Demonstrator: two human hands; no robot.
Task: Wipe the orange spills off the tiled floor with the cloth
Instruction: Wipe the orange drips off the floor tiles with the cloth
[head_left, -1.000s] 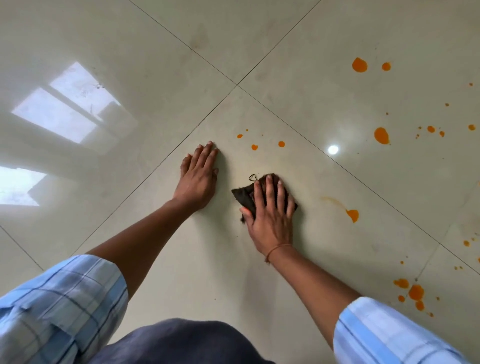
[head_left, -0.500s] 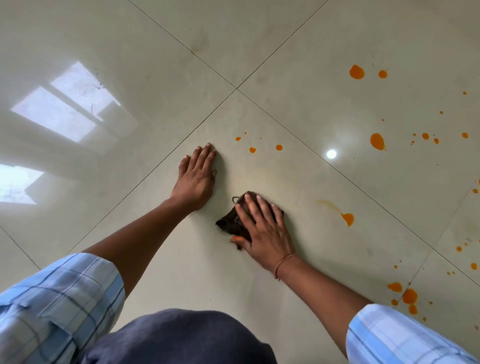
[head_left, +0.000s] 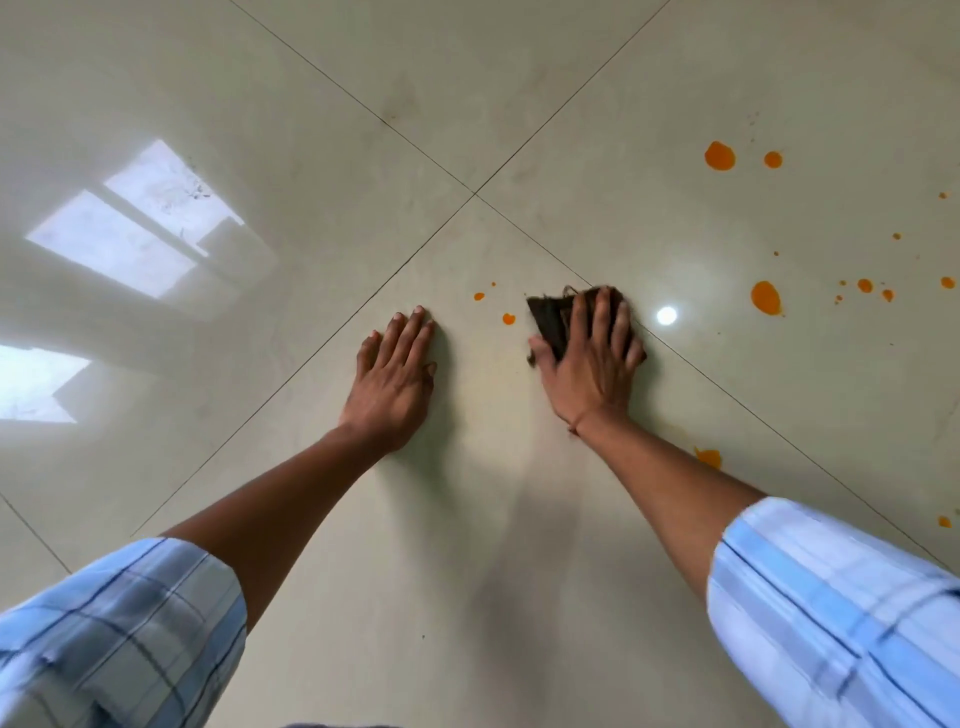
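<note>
Item 1, tiled floor (head_left: 519, 571): glossy cream tiles; dark grout lines cross at far centre. I note window reflections at far left and a small round light glare just right of the cloth.

Item 2, cloth (head_left: 551, 322): dark brown, bunched, lying flat on the floor at centre, a little right of the grout crossing. Its left corner sticks out from under the fingers; a frayed loop shows at its far edge.

Item 3, right hand (head_left: 592, 358): palm down on the cloth, fingers spread over it and pressing it to the tile, thumb at its near left edge. I see a thin cord at the wrist.

Item 4, left hand (head_left: 395, 374): flat on bare tile, fingers extended and together, grasping nothing, left of the cloth and apart from it.

Item 5, orange spills: two small drops (head_left: 508, 318) on the tile between the hands, just left of the cloth; a large blot (head_left: 719, 155) far right; another blot (head_left: 765, 298) right of the glare, with scattered specks beyond; a smeared patch (head_left: 708, 457) near, just beside the right forearm.

Item 6, sleeves (head_left: 114, 639): light blue plaid, rolled above both forearms.
</note>
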